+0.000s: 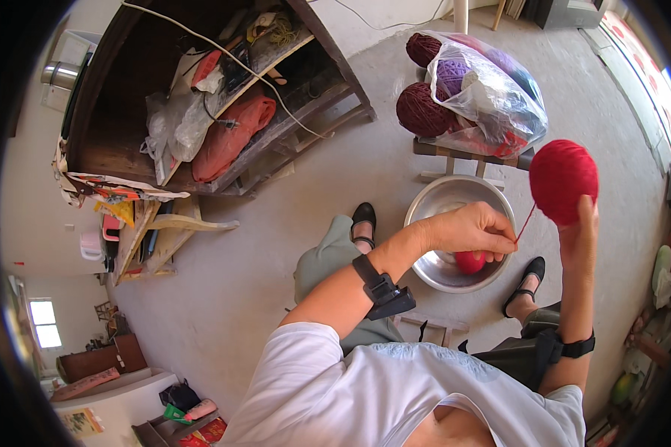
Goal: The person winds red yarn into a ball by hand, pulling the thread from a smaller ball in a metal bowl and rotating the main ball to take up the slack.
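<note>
Hands: 2 red yarn balls (563,181), 1 bowl (434,195).

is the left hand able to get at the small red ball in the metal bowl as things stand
Probably yes. The left hand hovers just above the small red ball in the open metal bowl, nothing between them, though its fingers pinch the red strand.

Even daylight filled the sharp, bright scene, strongest from the window (43,322) at lower left, casting only soft shadows on the concrete floor (224,290), a mild sheen in the metal bowl (443,197), while fisheye bending and black vignetting warped the rim.
</note>
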Action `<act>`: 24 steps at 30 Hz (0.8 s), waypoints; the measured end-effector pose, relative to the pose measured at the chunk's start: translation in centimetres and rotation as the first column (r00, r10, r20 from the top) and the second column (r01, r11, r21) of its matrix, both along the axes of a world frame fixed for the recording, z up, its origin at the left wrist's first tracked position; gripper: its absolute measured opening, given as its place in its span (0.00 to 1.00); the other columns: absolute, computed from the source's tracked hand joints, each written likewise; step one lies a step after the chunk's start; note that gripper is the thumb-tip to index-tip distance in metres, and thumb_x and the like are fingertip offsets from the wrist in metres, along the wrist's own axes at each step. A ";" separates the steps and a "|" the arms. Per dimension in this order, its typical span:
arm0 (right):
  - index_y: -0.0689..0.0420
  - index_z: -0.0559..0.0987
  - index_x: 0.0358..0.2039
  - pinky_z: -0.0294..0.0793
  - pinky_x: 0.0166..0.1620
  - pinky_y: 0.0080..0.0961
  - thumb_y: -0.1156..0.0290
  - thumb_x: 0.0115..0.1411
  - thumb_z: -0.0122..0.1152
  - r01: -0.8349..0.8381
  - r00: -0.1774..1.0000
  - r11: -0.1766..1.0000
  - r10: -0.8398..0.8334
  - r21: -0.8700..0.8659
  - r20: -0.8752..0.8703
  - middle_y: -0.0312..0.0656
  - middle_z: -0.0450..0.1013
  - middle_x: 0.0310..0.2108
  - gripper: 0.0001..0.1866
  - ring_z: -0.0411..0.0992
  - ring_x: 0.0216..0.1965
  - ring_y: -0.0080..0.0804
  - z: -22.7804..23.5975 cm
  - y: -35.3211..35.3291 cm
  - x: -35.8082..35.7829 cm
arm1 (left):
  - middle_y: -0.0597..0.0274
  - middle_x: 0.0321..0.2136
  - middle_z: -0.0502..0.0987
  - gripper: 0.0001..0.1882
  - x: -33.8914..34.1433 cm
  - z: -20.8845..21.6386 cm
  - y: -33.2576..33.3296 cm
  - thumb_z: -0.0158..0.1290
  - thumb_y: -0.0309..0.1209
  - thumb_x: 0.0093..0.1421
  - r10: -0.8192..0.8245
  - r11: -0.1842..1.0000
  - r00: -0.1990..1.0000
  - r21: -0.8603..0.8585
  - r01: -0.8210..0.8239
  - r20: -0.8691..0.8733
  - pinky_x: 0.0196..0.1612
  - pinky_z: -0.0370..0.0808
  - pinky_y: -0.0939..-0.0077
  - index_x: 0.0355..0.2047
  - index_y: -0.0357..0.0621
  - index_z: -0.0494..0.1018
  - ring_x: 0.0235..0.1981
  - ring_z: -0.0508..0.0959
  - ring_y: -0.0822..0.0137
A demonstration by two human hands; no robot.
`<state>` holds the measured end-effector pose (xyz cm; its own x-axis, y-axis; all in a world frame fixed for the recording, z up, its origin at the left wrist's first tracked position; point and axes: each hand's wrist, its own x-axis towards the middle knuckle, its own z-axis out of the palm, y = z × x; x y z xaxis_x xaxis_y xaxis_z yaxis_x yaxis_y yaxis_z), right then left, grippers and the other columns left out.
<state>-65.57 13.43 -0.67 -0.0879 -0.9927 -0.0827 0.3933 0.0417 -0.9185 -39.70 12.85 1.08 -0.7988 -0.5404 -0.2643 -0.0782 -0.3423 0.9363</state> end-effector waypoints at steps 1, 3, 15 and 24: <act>0.60 0.61 0.64 0.66 0.60 0.34 0.61 0.59 0.63 0.055 0.978 0.998 -0.057 -0.014 -0.203 0.47 0.67 0.57 0.36 0.68 0.57 0.37 0.5 -0.1 1.0 | 0.69 0.25 0.78 0.10 0.1 0.0 0.0 0.57 0.34 0.64 -0.001 1.000 1.000 0.000 0.001 -0.002 0.28 0.71 0.85 0.34 0.38 0.79 0.24 0.74 0.80; 0.61 0.63 0.62 0.68 0.58 0.33 0.64 0.52 0.68 0.070 0.905 0.997 -0.073 -0.022 -0.419 0.48 0.69 0.54 0.39 0.70 0.54 0.37 1.2 0.1 2.2 | 0.69 0.26 0.79 0.08 0.4 0.0 0.0 0.58 0.33 0.62 -0.026 0.998 0.998 0.050 0.029 -0.063 0.28 0.71 0.86 0.35 0.40 0.80 0.23 0.73 0.81; 0.60 0.66 0.62 0.64 0.61 0.32 0.53 0.42 0.76 -0.533 0.737 0.776 0.622 0.338 -0.265 0.45 0.70 0.53 0.49 0.68 0.56 0.35 3.7 1.6 2.5 | 0.71 0.29 0.78 0.05 2.0 0.8 -1.3 0.63 0.28 0.58 0.237 0.928 0.965 -0.268 -0.260 -0.116 0.38 0.72 0.82 0.32 0.41 0.79 0.32 0.74 0.80; 0.65 0.67 0.61 0.66 0.62 0.37 0.59 0.53 0.67 -0.453 0.888 0.882 0.432 0.133 0.157 0.48 0.70 0.57 0.38 0.68 0.58 0.38 -2.2 3.0 -3.6 | 0.68 0.29 0.79 0.10 1.5 -0.4 -1.6 0.58 0.34 0.64 0.294 0.949 0.940 -0.066 -0.309 -0.173 0.34 0.73 0.83 0.37 0.39 0.79 0.31 0.75 0.80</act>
<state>-69.20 16.38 -2.84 0.3782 -0.8976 -0.2266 0.4051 0.3805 -0.8313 -38.24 11.24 0.68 -0.6221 -0.7782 -0.0859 0.1676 -0.2395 0.9563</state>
